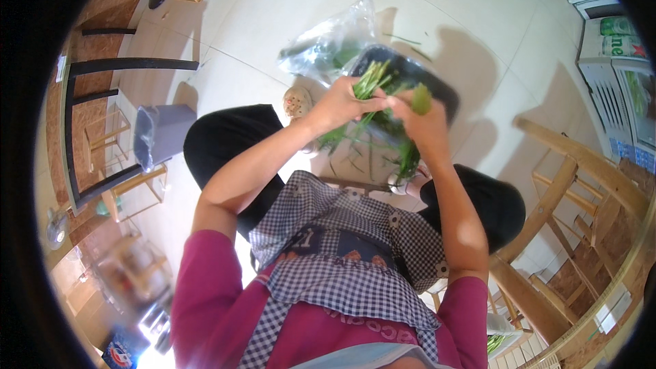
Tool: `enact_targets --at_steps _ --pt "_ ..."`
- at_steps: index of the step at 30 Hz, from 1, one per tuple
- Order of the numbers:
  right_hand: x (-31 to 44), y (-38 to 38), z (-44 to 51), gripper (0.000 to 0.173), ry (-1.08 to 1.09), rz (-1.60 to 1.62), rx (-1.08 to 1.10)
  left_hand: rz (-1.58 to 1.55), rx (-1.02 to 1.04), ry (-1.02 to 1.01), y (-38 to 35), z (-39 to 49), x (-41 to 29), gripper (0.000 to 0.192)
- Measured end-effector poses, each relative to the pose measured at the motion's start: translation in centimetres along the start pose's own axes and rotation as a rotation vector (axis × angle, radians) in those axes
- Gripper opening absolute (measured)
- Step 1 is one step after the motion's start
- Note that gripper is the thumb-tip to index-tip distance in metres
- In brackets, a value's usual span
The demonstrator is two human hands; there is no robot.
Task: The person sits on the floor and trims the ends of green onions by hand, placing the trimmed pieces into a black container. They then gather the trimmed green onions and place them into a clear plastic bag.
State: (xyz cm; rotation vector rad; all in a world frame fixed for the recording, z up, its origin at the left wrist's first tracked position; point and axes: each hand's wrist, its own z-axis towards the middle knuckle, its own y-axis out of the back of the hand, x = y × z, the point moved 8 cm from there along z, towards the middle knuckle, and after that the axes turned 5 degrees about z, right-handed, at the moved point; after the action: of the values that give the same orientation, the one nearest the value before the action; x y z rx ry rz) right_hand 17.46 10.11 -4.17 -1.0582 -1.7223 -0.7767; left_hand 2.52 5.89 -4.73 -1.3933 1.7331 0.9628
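Note:
My left hand (338,104) is closed around a bunch of green stems (373,81), with their cut ends pointing up and away from me. My right hand (424,122) grips leafy greens (408,160), which hang below it; a yellowish-green leaf (422,99) sticks up by the fingers. The fingertips of both hands meet, or nearly so, above a black plastic tub (442,81). The hands hide part of the tub, and its contents are blurred. Loose green stalks (353,148) lie scattered on the floor between my feet.
A clear plastic bag (353,23) with greens inside rests beside the tub. To the left stands a lined grey bin (166,128). Wooden furniture legs (543,205) rise close on the right, with a glass-fronted cooler (635,97) beyond. My shoes (297,101) flank the work area.

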Motion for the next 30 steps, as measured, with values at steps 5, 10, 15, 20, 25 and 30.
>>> enact_targets --at_steps 5,10,15,20,25,30 --pt "0.5 2.8 0.5 0.023 0.053 -0.104 -0.146 0.109 -0.094 -0.070 0.9 0.3 0.5 0.019" --pt "0.2 3.7 0.6 0.025 -0.011 -0.034 -0.209 -0.052 -0.050 0.068 1.2 0.6 1.5 0.017" --pt "0.3 1.6 0.2 0.022 0.011 0.047 -0.120 -0.115 0.017 0.098 0.0 0.2 1.1 0.024" --pt "-0.5 0.5 -0.1 0.019 -0.159 0.093 -0.015 -0.161 0.120 0.112 -0.9 -0.3 0.5 0.017" --pt "0.7 0.1 -0.1 0.015 -0.097 0.179 0.070 -0.312 0.228 0.220 -1.5 -0.7 0.9 0.018" --pt "1.3 -0.1 0.0 0.014 -0.059 0.206 0.188 -0.408 0.309 0.253 -1.8 -1.2 1.1 0.025"
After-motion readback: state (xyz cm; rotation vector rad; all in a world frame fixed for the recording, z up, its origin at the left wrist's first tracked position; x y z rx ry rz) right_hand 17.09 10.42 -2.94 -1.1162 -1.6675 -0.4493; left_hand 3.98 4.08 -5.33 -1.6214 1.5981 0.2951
